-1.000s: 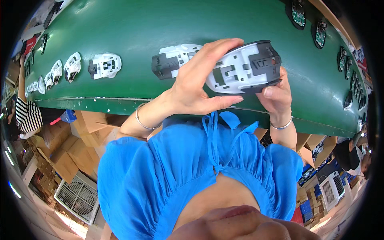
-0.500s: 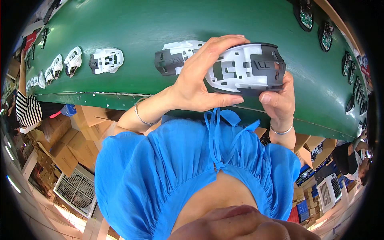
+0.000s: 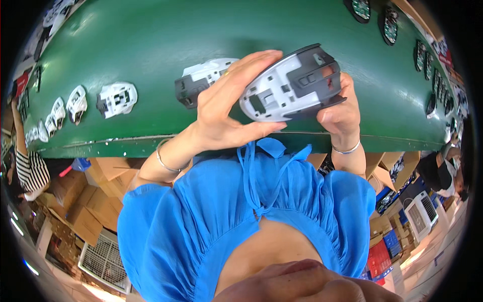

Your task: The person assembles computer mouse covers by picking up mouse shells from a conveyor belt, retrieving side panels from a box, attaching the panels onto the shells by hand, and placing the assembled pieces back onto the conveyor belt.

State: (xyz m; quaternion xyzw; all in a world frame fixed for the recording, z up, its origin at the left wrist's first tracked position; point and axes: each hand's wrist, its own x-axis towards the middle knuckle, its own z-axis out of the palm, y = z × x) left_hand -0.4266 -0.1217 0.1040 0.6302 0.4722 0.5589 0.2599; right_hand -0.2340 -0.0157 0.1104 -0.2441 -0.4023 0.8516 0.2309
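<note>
Above the near edge of the green work table I hold a white and dark grey plastic shell, curved and full of small rectangular cut-outs. My left hand grips its white end, thumb along the near side and fingers over the far side. At the dark end, my right hand is closed round the edge, most of its fingers hidden behind the shell. The dark end is tilted away from me. A similar shell lies on the table just beyond my left hand, partly covered by it.
To the left sits another shell, with a row of several white shells past it. Black bases with green circuit boards line the right of the green table. Cardboard boxes stand below; a person in stripes is far left.
The held shell has turned, its dark end swinging up and away from me. Both hands still hold it. The whole view has shifted, so the things on the table appear further left.
</note>
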